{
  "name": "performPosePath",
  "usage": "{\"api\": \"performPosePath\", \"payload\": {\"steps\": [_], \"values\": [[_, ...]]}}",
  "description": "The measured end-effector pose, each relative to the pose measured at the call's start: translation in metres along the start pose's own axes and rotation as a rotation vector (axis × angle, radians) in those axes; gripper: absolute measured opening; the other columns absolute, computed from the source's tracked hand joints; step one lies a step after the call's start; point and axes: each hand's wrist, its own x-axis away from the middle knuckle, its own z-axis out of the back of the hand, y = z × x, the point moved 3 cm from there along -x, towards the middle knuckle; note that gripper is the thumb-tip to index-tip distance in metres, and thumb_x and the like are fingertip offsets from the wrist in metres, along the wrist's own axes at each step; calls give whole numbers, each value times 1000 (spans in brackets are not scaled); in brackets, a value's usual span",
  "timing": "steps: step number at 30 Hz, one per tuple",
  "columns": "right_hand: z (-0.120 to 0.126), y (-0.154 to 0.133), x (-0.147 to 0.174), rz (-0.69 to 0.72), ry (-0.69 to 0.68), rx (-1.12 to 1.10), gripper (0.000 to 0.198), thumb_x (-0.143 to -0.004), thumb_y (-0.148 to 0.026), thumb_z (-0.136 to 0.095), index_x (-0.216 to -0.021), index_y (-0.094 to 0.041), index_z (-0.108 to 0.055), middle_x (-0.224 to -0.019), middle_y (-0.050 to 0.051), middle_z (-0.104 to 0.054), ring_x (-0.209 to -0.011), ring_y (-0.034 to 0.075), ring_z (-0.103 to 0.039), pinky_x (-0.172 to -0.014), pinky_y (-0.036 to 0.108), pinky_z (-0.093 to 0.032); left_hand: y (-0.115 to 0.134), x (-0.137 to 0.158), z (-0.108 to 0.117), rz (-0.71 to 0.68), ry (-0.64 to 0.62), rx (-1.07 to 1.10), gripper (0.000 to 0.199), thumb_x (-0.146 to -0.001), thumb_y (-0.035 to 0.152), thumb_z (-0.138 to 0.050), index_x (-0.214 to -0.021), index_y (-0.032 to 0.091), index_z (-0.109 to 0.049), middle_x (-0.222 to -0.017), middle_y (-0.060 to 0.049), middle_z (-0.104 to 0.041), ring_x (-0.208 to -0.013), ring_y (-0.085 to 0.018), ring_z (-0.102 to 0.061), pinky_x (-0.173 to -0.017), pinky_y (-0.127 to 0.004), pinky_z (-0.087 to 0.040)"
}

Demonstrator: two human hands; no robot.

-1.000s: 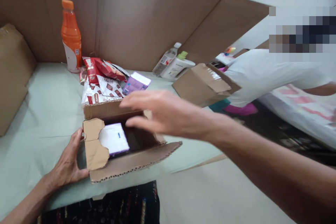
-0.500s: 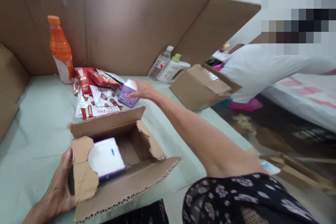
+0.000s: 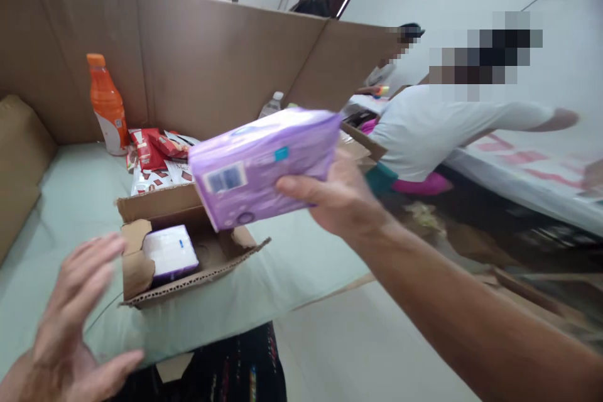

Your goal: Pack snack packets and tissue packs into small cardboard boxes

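The right hand [image 3: 343, 201] grips a purple packet [image 3: 254, 173]; the left hand [image 3: 63, 330], spread wide and empty, is left of the box [image 3: 160, 204].

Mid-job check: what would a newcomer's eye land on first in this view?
First, the big purple packet, held up in the right hand near the middle of the view. Next, the open cardboard box lower left of it, with a white-topped pack inside and the open left hand by its left end. Then the bright orange bottle, standing before the cardboard panel at back left.
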Motion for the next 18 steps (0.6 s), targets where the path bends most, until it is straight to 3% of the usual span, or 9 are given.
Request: {"api": "performPosePath", "payload": {"steps": [3, 6, 11, 15, 18], "values": [[-28, 8, -3, -29, -152, -6, 68, -66, -60, -90, -118, -24, -63, -112, 6, -75, -101, 28, -71, -87, 44, -59, 28, -41, 6, -263, -235, -26, 55, -97, 35, -64, -148, 17, -51, -132, -12, -70, -133, -32, -60, -126, -56, -33], [-42, 10, -9, -38, -260, 187, 70, -69, -54, -88, -125, -22, -62, -115, 7, -74, -102, 27, -70, -86, 40, -57, 33, -69, 1, -225, -429, -63, 32, -95, 45, -68, -114, 19, -69, -107, -10, -77, -112, -30, -70, -117, -50, -43], [-53, -29, 2, 149, -501, 852, 52, -76, -38, -84, -121, -21, -64, -115, 8, -74, -101, 28, -67, -86, 39, -50, 25, -78, -5, -98, -551, -190, 26, -89, 41, -74, -74, 20, -67, -84, -8, -74, -94, -29, -70, -95, -44, -55], [-69, -56, 13, 231, -705, 1317, 34, -78, -21, -79, -109, -18, -66, -108, 15, -74, -102, 33, -67, -88, 43, -48, 25, -74, -11, -58, -618, -299, 27, -83, 37, -79, -67, 18, -67, -72, -9, -71, -82, -29, -68, -83, -44, -56], [-80, -53, 8, 235, -797, 1437, 27, -80, -21, -77, -105, -20, -66, -103, 13, -74, -99, 33, -67, -85, 42, -49, 28, -71, -17, -75, -606, -344, 27, -88, 36, -74, -69, 17, -69, -70, -10, -71, -83, -30, -67, -86, -47, -56]]}}
